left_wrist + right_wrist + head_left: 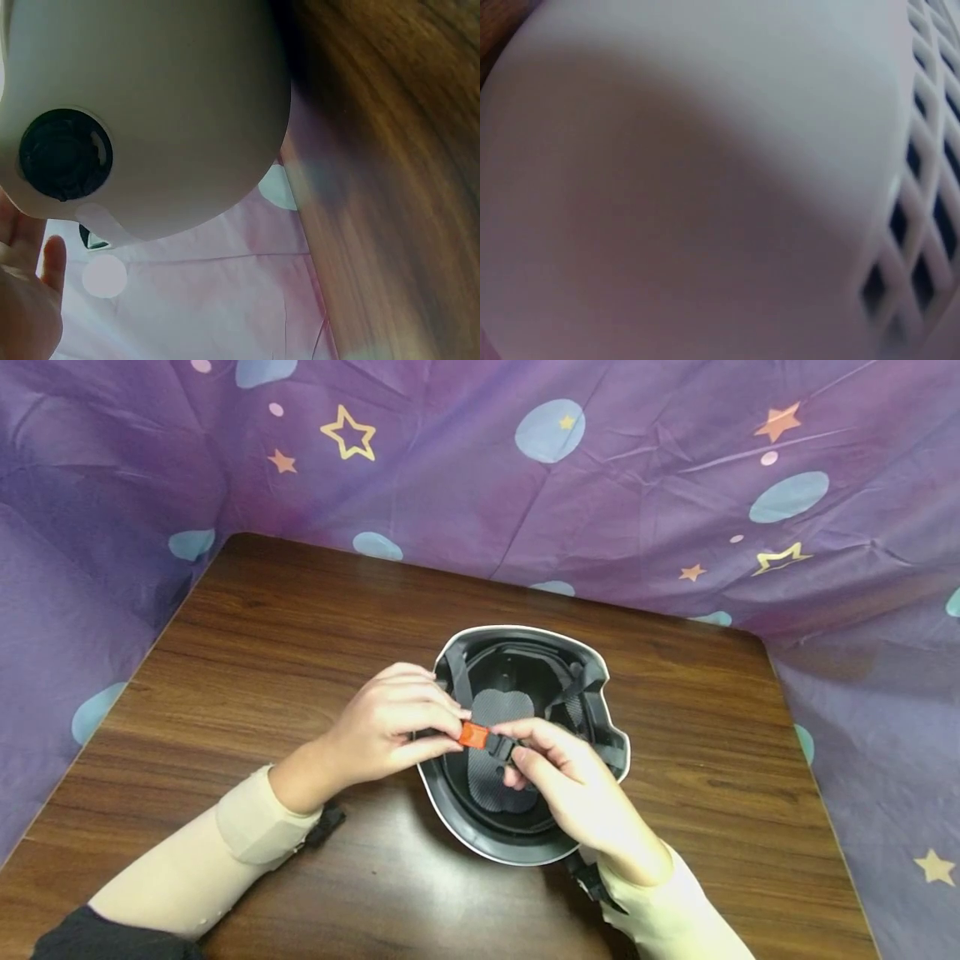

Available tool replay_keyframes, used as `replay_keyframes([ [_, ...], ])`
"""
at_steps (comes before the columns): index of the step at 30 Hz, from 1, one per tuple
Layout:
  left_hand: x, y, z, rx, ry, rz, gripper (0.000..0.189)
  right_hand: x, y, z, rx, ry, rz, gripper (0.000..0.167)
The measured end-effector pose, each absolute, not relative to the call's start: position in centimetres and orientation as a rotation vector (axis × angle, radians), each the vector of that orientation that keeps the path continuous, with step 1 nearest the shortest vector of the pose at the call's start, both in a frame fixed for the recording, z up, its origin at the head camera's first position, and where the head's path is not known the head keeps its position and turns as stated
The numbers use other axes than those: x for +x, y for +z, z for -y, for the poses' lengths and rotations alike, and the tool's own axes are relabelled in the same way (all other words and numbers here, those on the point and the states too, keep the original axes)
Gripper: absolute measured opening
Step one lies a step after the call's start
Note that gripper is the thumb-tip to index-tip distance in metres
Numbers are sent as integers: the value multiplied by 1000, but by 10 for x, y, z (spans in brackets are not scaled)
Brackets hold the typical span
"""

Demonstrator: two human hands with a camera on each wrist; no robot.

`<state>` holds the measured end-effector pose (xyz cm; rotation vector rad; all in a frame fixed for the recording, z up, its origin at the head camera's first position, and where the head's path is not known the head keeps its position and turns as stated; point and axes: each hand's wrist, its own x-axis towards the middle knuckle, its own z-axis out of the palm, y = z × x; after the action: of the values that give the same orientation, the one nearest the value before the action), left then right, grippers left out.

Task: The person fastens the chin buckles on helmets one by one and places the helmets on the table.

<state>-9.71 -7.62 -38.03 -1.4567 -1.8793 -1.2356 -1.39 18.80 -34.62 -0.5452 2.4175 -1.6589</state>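
A white helmet lies upside down, its black padded inside facing up in the head view. Over its opening, my left hand pinches the orange half of a strap buckle between thumb and fingers. The black half of the buckle meets the orange one end to end; whether they are latched, I cannot tell. My right hand pinches that black half from the right. The helmet's outer shell fills much of the left wrist view, with a round black knob on it.
The helmet sits on a brown wood-grain table. Behind and beside the table hangs a purple cloth with stars and blue spots. Dark straps cross the helmet's inside. A diamond-shaped vent grille shows on the shell.
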Motion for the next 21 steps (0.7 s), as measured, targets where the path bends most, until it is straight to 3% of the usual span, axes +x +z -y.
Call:
replay_keyframes([
  [11, -95, -381, 75, -1488, -1220, 1843, 12, -15, -348, -186, -570, -1686, -2356, 28],
  [15, -93, -381, 75, -1499, -1192, 1857, 19, -15, -348, -186, -576, -1672, -2365, 28],
  [21, -92, -380, 74, -1525, -1179, 1860, 12, -14, -349, -186, -588, -1653, -2372, 30],
])
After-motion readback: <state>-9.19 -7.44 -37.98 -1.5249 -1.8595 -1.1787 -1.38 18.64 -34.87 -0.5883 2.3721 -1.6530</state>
